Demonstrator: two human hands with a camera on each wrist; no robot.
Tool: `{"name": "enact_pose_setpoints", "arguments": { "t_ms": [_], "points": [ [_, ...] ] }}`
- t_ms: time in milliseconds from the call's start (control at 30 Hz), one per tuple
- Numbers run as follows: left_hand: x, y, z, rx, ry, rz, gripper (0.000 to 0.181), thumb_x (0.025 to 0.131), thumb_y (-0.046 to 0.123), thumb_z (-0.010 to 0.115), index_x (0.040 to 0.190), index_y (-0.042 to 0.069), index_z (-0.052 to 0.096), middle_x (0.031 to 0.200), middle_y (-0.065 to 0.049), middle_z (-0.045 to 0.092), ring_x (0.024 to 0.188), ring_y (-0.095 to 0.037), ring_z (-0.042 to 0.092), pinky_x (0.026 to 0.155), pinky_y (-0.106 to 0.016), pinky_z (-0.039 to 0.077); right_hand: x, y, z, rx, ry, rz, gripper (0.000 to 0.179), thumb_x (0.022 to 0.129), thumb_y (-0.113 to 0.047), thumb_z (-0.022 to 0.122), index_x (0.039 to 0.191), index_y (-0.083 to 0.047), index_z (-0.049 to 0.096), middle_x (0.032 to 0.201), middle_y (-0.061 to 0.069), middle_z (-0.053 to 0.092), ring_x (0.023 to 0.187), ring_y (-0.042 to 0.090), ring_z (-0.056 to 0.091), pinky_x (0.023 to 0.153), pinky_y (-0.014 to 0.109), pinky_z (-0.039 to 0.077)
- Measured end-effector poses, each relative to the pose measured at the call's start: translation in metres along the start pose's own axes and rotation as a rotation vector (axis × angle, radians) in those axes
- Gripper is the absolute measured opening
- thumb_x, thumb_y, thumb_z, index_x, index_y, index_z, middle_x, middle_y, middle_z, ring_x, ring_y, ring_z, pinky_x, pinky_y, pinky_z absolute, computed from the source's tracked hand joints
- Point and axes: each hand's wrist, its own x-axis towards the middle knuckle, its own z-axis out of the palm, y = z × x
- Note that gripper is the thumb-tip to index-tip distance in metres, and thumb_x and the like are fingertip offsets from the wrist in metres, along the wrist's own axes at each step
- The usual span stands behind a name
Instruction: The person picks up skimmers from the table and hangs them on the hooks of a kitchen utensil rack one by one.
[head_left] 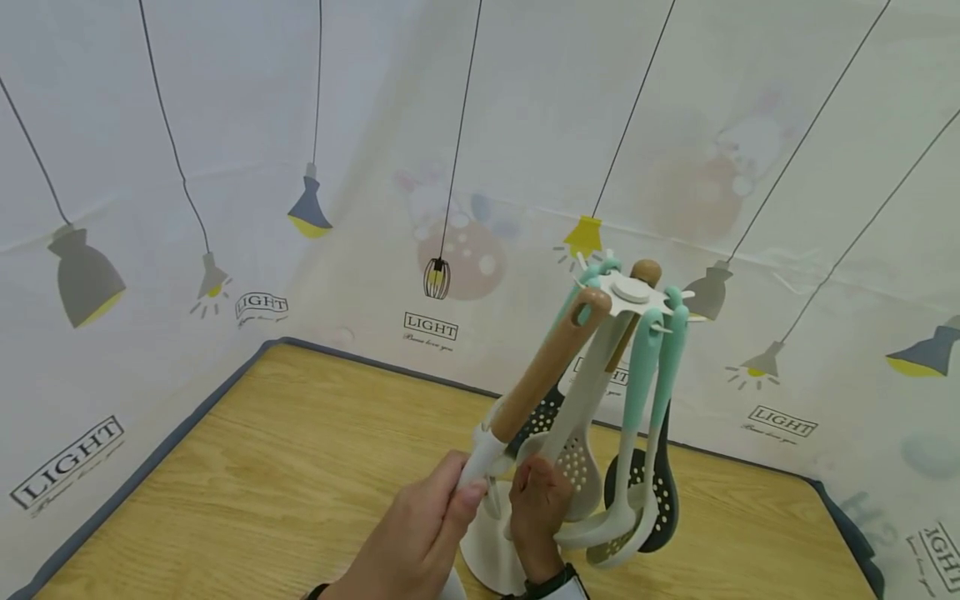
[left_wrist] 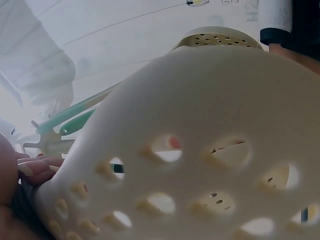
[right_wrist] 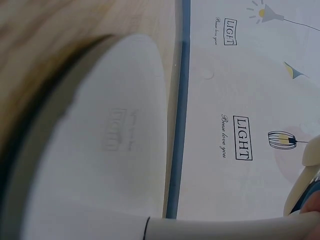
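Observation:
A white skimmer with a brown handle [head_left: 551,371] slants up from my left hand [head_left: 416,525], which grips it low on its white shaft. Its holed handle end is right at a hook of a white rotating-type utensil stand [head_left: 630,289]. In the left wrist view the skimmer's perforated bowl [left_wrist: 185,100] fills most of the picture. My right hand [head_left: 540,504] is curled round the stand's white pole [right_wrist: 225,228], just above its round base [right_wrist: 115,130]. Fingers hide part of the pole in the head view.
Green-handled ladles [head_left: 643,358], a black slotted utensil [head_left: 663,492] and a pale perforated one [head_left: 581,475] hang from the stand, close to my right hand. Below is a wood-grain tabletop [head_left: 300,450] with a dark blue edge; a lamp-print curtain [head_left: 360,275] stands behind.

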Motion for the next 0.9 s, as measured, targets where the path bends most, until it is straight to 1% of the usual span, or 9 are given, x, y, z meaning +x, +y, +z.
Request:
{"name": "enact_pose_setpoints", "arguments": {
  "t_ms": [167,300,433,533,700,800,900],
  "points": [
    [0.001,0.002,0.001,-0.007,0.0,0.022,0.013,0.103,0.017,0.039,0.105,0.011,0.051,0.072,0.01,0.04,0.059,0.002,0.04,0.05,-0.021,0.04,0.0,0.001,0.0,-0.011,0.004,0.008,0.045,0.1,-0.02,0.046,0.063,0.006,0.044,0.047,0.015,0.028,0.036,0.013,0.028,0.031,0.022,0.022],
    [0.002,0.003,0.002,-0.009,0.012,0.068,0.01,0.103,0.013,0.04,0.102,0.012,0.05,0.072,0.011,0.039,0.058,0.003,0.039,0.049,-0.02,0.039,0.001,0.0,0.0,-0.016,-0.002,0.005,0.044,0.1,-0.019,0.045,0.063,0.006,0.043,0.047,0.015,0.029,0.036,0.013,0.028,0.031,0.022,0.023],
    [0.002,0.003,0.004,-0.014,0.019,0.094,0.009,0.102,0.011,0.041,0.101,0.013,0.05,0.072,0.012,0.038,0.059,0.003,0.038,0.049,-0.019,0.039,0.001,0.0,0.0,0.025,-0.021,-0.016,0.044,0.1,-0.018,0.044,0.064,0.008,0.042,0.048,0.016,0.029,0.037,0.016,0.027,0.032,0.023,0.022],
    [0.003,0.003,0.006,-0.026,0.011,0.108,0.009,0.102,0.01,0.041,0.101,0.013,0.05,0.072,0.012,0.037,0.059,0.004,0.037,0.048,-0.019,0.038,0.001,0.001,-0.001,0.037,-0.02,-0.027,0.044,0.1,-0.017,0.045,0.064,0.008,0.043,0.048,0.015,0.029,0.037,0.017,0.027,0.032,0.024,0.022],
    [0.003,0.002,0.009,-0.014,0.024,0.163,0.008,0.1,0.007,0.043,0.099,0.012,0.049,0.074,0.012,0.038,0.06,0.005,0.038,0.049,-0.017,0.038,0.001,0.002,-0.001,0.003,0.002,-0.023,0.044,0.1,-0.014,0.045,0.061,0.005,0.043,0.047,0.014,0.03,0.036,0.016,0.028,0.033,0.024,0.023],
    [0.003,0.002,0.011,-0.011,0.03,0.16,0.008,0.1,0.007,0.044,0.099,0.012,0.049,0.075,0.012,0.039,0.061,0.004,0.039,0.049,-0.017,0.038,0.001,0.002,0.0,-0.03,0.007,-0.031,0.043,0.1,-0.012,0.045,0.061,0.005,0.044,0.047,0.013,0.031,0.036,0.015,0.028,0.033,0.023,0.023],
    [0.003,0.002,0.012,-0.006,0.025,0.129,0.007,0.101,0.01,0.043,0.098,0.013,0.049,0.074,0.012,0.038,0.06,0.004,0.039,0.049,-0.018,0.038,0.0,0.002,0.0,-0.101,0.026,-0.044,0.041,0.099,-0.008,0.045,0.06,0.003,0.045,0.047,0.011,0.033,0.037,0.012,0.031,0.034,0.022,0.025]
  ]
}}
